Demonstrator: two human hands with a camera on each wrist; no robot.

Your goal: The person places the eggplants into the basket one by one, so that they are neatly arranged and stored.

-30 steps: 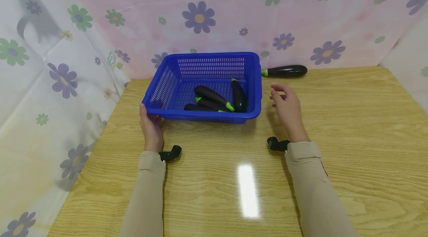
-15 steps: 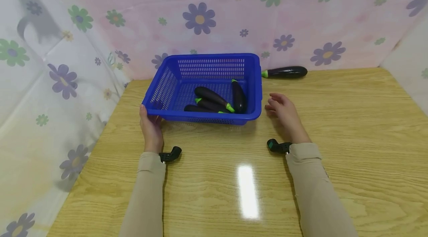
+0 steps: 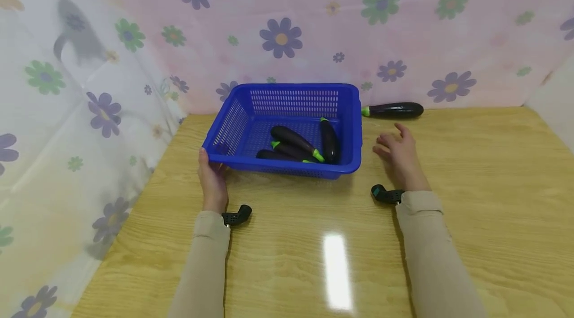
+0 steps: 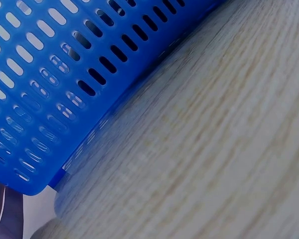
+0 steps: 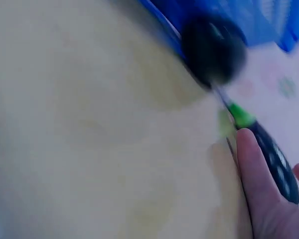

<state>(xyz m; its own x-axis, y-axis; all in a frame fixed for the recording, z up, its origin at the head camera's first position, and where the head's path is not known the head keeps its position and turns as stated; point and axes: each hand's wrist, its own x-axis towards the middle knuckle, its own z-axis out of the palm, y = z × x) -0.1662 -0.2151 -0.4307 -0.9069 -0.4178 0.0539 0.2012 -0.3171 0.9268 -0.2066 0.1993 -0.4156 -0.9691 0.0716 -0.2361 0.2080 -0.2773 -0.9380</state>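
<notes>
A blue plastic basket (image 3: 293,166) with slotted walls stands at the back of the table. Several dark eggplants (image 3: 329,141) with green caps lie inside it, towards the front right. My left hand (image 3: 213,183) grips its near left corner, thumb on the rim; in the left wrist view the slotted wall fills the upper left. To the right of the basket, my right hand (image 3: 403,158) hovers with loosely bent, parted fingers and holds nothing. Another eggplant (image 3: 396,110) lies beyond that hand, also seen behind the thumb (image 5: 254,159) in the right wrist view.
The wood-grain table (image 3: 287,258) meets a flowered cloth (image 3: 314,19) behind the basket and another cloth on the left. In the right wrist view, a blurred dark round shape (image 5: 214,50) lies before the basket; I cannot tell what it is.
My right hand has drawn back a little from the far eggplant, then shifted right, its fingers parting. The whole head view has shifted. The left hand stays at the basket's corner.
</notes>
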